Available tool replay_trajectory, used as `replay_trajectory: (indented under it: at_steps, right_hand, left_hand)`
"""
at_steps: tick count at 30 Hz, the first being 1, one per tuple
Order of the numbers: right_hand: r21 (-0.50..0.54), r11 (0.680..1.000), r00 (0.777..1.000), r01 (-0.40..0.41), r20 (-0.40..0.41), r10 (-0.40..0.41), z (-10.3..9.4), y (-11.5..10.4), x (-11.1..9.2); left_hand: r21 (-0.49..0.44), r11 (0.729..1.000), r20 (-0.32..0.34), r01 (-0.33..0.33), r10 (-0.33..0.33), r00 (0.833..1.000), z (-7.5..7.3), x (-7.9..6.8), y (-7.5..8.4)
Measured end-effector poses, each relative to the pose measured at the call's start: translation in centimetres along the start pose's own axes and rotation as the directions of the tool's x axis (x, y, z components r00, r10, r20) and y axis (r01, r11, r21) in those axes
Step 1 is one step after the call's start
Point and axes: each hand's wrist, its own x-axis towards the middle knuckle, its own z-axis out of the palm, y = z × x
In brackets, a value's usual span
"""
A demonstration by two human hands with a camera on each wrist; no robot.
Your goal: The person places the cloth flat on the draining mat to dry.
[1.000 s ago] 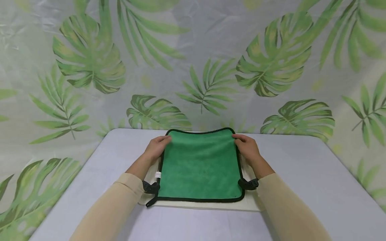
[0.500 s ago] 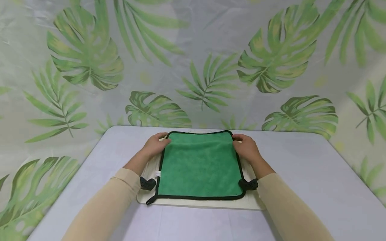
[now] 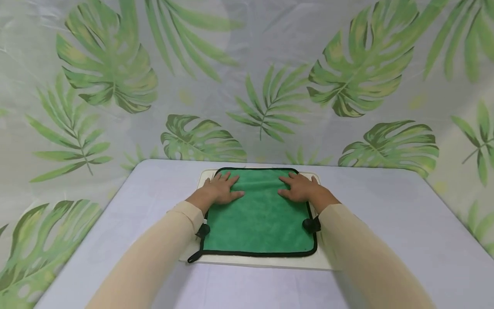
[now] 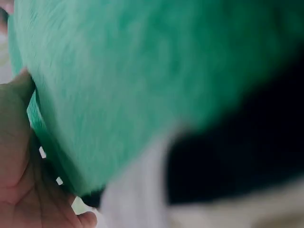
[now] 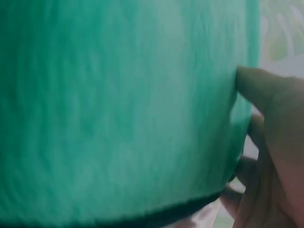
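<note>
A green cloth (image 3: pixel 258 223) with a black border lies spread out on a cream-coloured board (image 3: pixel 254 261). A white tag and a black hanging loop (image 3: pixel 194 256) show along its left side. My left hand (image 3: pixel 221 190) rests on the cloth's far left corner, fingers spread. On the far right corner lies my right hand (image 3: pixel 300 188), its fingers likewise spread. The left wrist view shows the left thumb and palm (image 4: pixel 28 190) at the cloth's edge. In the right wrist view the right fingertips (image 5: pixel 247 78) touch the green pile.
The board rests on a white table (image 3: pixel 386 231). A wall covering (image 3: pixel 247 77) printed with green leaves hangs behind the table's far edge. Black wrist devices (image 3: pixel 311 224) sit at both sleeve cuffs, over the cloth's side edges.
Both hands have let go of the cloth's far corners and moved inward onto its top with fingers spread. The cloth's raised far edge has come down flat on the board.
</note>
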Motion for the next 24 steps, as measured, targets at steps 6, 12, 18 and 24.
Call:
replay_trajectory:
  at_steps: [6, 12, 18, 24]
  right_hand:
    - [0.021, 1.0, 0.999, -0.022, 0.029, 0.021, -0.7, 0.0, -0.1]
    - [0.156, 0.987, 0.982, -0.048, -0.175, 0.076, -0.7, 0.4, 0.7]
    - [0.386, 0.913, 0.929, -0.133, -0.273, 0.251, -0.7, 2.1, 1.4]
    - [0.515, 0.849, 0.925, -0.117, -0.254, 0.282, -1.0, 2.4, 1.8]
  left_hand:
    - [0.014, 0.999, 0.056, 0.039, -0.04, 0.998, -0.5, -0.6, -0.4]
    - [-0.038, 0.993, 0.012, 0.11, -0.109, 0.994, -0.6, -0.2, -0.7]
    - [-0.254, 0.956, -0.208, 0.145, -0.2, 0.957, -1.0, 1.7, -1.8]
    - [-0.337, 0.908, -0.194, 0.25, -0.327, 0.925, -2.0, 2.4, -2.5]
